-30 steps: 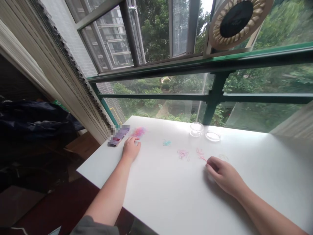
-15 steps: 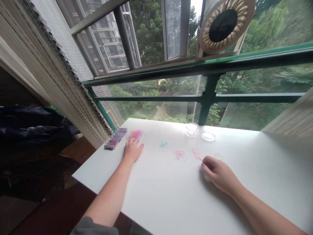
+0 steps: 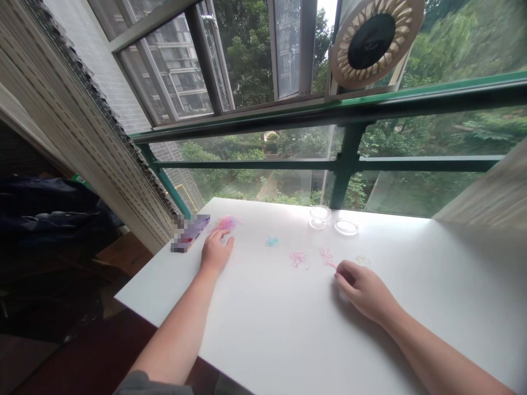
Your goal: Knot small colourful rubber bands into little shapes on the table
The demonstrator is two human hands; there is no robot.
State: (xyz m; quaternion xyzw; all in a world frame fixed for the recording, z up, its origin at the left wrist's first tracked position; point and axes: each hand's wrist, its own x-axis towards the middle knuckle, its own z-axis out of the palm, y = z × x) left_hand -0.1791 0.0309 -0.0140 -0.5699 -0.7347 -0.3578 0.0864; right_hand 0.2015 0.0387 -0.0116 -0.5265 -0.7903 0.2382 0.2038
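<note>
My left hand [image 3: 216,251] lies at the near edge of a mixed pile of colourful small rubber bands [image 3: 229,222], its thumb apart from its fingers. At the right, my right hand [image 3: 357,282] pinches one end of a pinkish-red rubber band [image 3: 331,265], just beside a small group of pink rubber bands [image 3: 325,254]. Farther left sit a larger bunch of pink-purple bands [image 3: 298,259] and a small blue bunch [image 3: 272,241]. Behind the right hand is a pale yellowish bunch [image 3: 362,260], partly hidden.
A clear round container [image 3: 319,218] and a clear ring-shaped lid [image 3: 346,227] stand at the back of the white table [image 3: 263,318]. A phone-like flat object [image 3: 192,233], partly pixelated, lies at the left edge. Green railing [image 3: 247,163] and a window run behind.
The whole view has shifted slightly. Both hands stay in nearly the same places relative to the bands, and the left fingers have drawn back a little from the pile.
</note>
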